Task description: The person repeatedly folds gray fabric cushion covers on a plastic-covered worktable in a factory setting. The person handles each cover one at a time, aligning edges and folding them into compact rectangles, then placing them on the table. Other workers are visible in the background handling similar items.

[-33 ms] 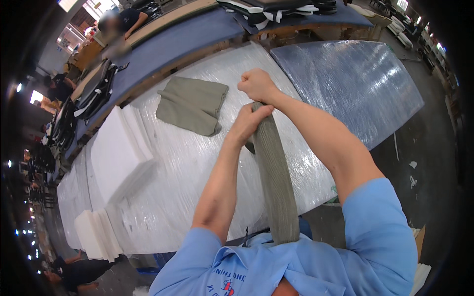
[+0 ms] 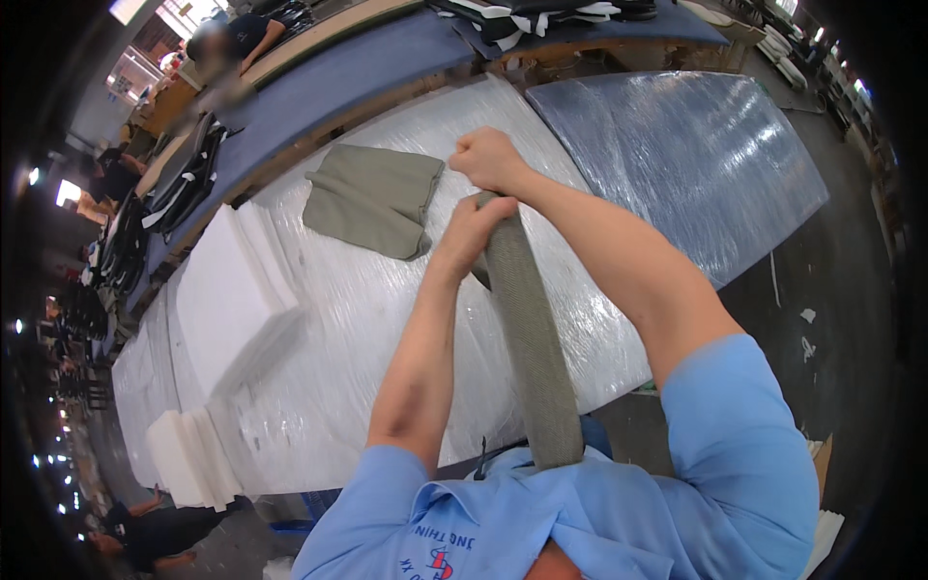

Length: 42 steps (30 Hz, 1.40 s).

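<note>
A long olive-green fabric strip [image 2: 532, 338] runs from the left hand [image 2: 471, 232] down toward the front of the wearer's light blue shirt [image 2: 599, 512], above the near edge of the plastic-wrapped tabletop [image 2: 358, 358]. The left grip is closed around the strip's far end, thumb lying across the top; the right hand [image 2: 488, 159] makes a curled fist just beyond it, and whether that narrow grip holds anything I cannot tell. Left of the hands, a flat olive-green fabric piece [image 2: 372, 198] lies on the tabletop, its surface slightly creased. The clear wrapping shows wrinkles and bright glare. Toward the left end sit a thick stack of white sheets [image 2: 232, 300] and, nearer the wearer, a smaller white stack [image 2: 188, 459]. To the right stands a blue surface [image 2: 677, 174], also under shiny film. Beyond runs a long blue worktable [image 2: 358, 82], with a pile of black and white pieces [image 2: 522, 19] on its far stretch and another dark pile [image 2: 188, 174] at left. A co-worker in dark clothing [image 2: 256, 39] leans over it; another person [image 2: 155, 532] appears at lower left. White scraps [image 2: 807, 316] dot the dark grey floor [image 2: 802, 261], and bright windows [image 2: 184, 14] light the upper left.
</note>
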Available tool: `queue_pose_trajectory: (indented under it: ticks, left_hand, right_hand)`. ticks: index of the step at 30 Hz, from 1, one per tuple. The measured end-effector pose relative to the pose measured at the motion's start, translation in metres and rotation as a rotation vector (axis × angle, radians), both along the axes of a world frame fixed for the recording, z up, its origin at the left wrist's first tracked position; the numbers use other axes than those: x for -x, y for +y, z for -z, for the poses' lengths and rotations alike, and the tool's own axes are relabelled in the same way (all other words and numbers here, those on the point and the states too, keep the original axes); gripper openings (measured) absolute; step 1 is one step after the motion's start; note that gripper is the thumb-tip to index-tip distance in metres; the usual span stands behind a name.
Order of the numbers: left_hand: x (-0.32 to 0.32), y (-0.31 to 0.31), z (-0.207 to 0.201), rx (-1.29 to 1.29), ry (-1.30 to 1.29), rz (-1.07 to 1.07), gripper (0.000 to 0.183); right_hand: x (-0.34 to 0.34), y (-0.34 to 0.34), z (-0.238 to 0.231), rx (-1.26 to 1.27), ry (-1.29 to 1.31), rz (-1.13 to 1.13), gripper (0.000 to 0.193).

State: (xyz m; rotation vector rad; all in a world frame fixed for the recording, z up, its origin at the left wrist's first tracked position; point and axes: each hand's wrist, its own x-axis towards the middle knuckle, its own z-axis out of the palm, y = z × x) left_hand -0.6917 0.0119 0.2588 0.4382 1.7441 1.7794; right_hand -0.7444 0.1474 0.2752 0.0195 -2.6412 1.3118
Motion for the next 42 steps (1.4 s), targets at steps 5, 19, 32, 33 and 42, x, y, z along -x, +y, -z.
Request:
queue_pose_trajectory:
  ticks: [5,19,32,33,42]
  left_hand:
    - [-0.014,-0.072,0.016,-0.170,-0.164,-0.273,0.040]
    - [-0.213,-0.221,0.173,-0.598,-0.645,-0.753,0.060]
    - [-0.240,-0.245,0.169,0.031,-0.946,-0.529,0.066]
    - [-0.249,-0.246,0.165,0.020,-0.983,-0.527,0.066]
    - [-0.264,-0.232,0.142,-0.052,-0.998,-0.398,0.073]
  right_hand:
    - [-0.002,-0.040,0.022,0.193,-0.107,0.023,0.048]
    - [-0.281,0.143,0.188,1.219,-0.630,0.341,0.082]
    - [-0.174,0.027,0.109,1.402,-0.001,0.171,0.083]
    - [-0.175,0.023,0.107,1.409,-0.022,0.200,0.083]
    - [-0.182,0.014,0.075,1.412,0.019,0.216,0.081]
